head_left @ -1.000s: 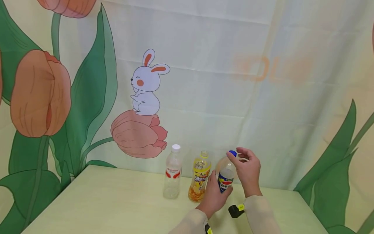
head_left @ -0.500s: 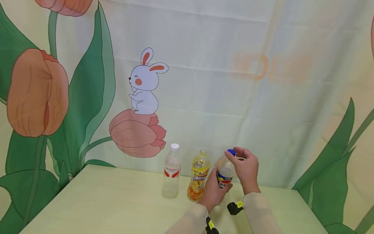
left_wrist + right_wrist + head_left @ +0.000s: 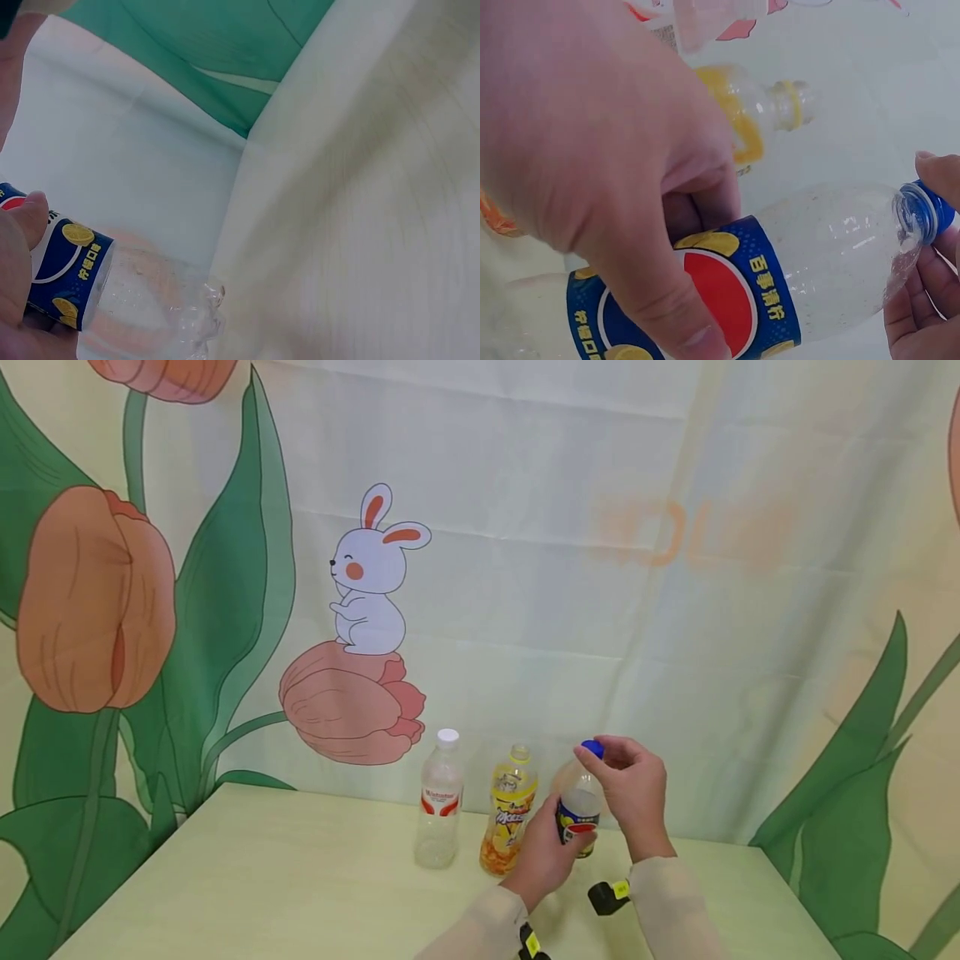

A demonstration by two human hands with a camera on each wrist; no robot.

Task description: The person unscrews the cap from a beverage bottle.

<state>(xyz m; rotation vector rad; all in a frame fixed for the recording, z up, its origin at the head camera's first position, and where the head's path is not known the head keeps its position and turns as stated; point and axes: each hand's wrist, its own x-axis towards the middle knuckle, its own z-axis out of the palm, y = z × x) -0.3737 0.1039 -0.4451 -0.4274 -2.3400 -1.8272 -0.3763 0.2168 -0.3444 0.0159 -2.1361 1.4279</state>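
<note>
In the head view my left hand grips a clear plastic soda bottle around its dark blue label, thumb across the front. The bottle leans slightly to the right, and the left wrist view shows its ridged base near the tabletop. My right hand pinches the bottle's blue cap between thumb and fingers. Up close in the right wrist view, the blue cap sits at the bottle mouth, with the right fingers partly cut off by the frame edge.
Just left of my left hand stands a capless yellow-labelled bottle. Farther left is a clear bottle with a white cap and red label. All are near the back of the pale table, before a printed curtain.
My right fingers have closed in from a looser spread onto the blue cap. The left hand keeps its grip on the bottle, and the head view has shifted slightly.
</note>
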